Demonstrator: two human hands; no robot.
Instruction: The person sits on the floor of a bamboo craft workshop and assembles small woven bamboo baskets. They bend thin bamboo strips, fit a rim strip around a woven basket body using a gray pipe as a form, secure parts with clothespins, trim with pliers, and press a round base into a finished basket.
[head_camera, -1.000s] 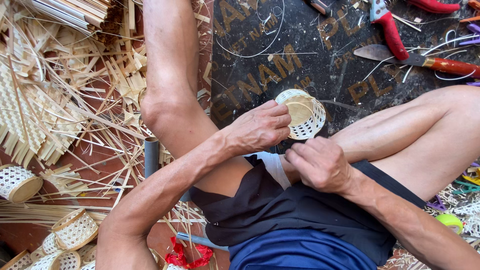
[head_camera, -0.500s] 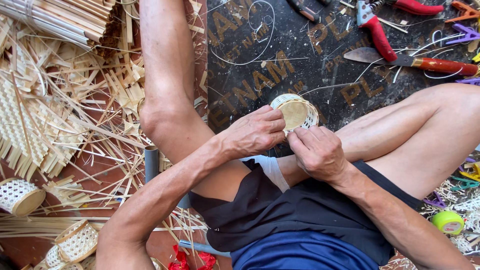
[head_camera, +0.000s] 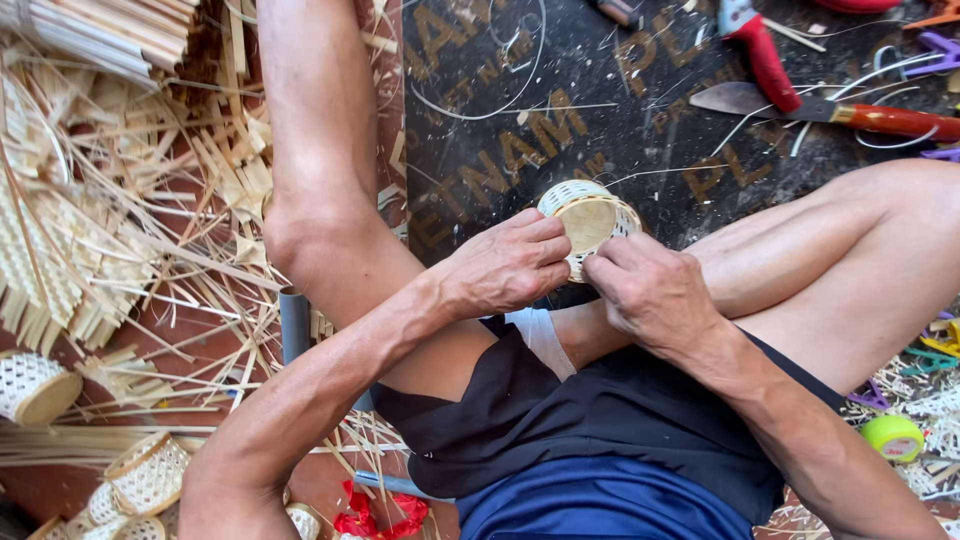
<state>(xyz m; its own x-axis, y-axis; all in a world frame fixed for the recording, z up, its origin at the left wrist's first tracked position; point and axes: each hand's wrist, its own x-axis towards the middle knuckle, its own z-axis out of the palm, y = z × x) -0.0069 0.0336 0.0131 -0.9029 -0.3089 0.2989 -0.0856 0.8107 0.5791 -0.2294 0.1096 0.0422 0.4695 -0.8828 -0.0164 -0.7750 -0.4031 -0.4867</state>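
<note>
A small round woven bamboo basket (head_camera: 590, 215) is held between my knees, its flat base turned up toward the camera. My left hand (head_camera: 505, 265) grips its near left side with fingers curled over the rim. My right hand (head_camera: 650, 290) pinches the basket's near right edge with thumb and fingertips. A thin pale strip runs off the basket toward the upper right.
Heaps of bamboo strips (head_camera: 110, 230) lie at the left. Several finished small baskets (head_camera: 145, 475) sit at the lower left. A dark mat (head_camera: 560, 100) carries red-handled pliers (head_camera: 755, 50) and a knife (head_camera: 830, 110). A green tape roll (head_camera: 893, 437) lies at the right.
The basket has been turned, from its open mouth facing right to its flat base facing up. Both hands have closed in on its near edge.
</note>
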